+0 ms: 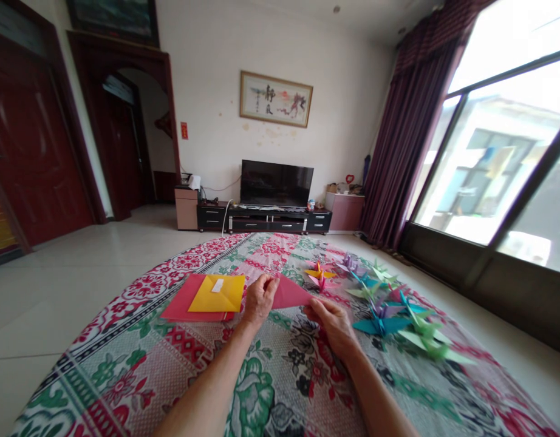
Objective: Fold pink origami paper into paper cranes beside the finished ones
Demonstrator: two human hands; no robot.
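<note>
Red sheet (pixel 290 294) btwn L hand (pixel 260 298) & R hand (pixel 333 325), "靜" on pic (pixel 276 99)

Paper sheets (pixel 183 297) left, cranes (pixel 382 326) right on the tabletop (pixel 138 352)
Toward the left edge, a packet (pixel 228 295) lies on the paper sheets; toward the right edge sit the cranes; between, a paper piece (pixel 290 294) spans from the left hand (pixel 260 298) to the right hand (pixel 333 321); beyond the far edge, a television (pixel 277 183) stands on a cabinet (pixel 250 225).
</note>
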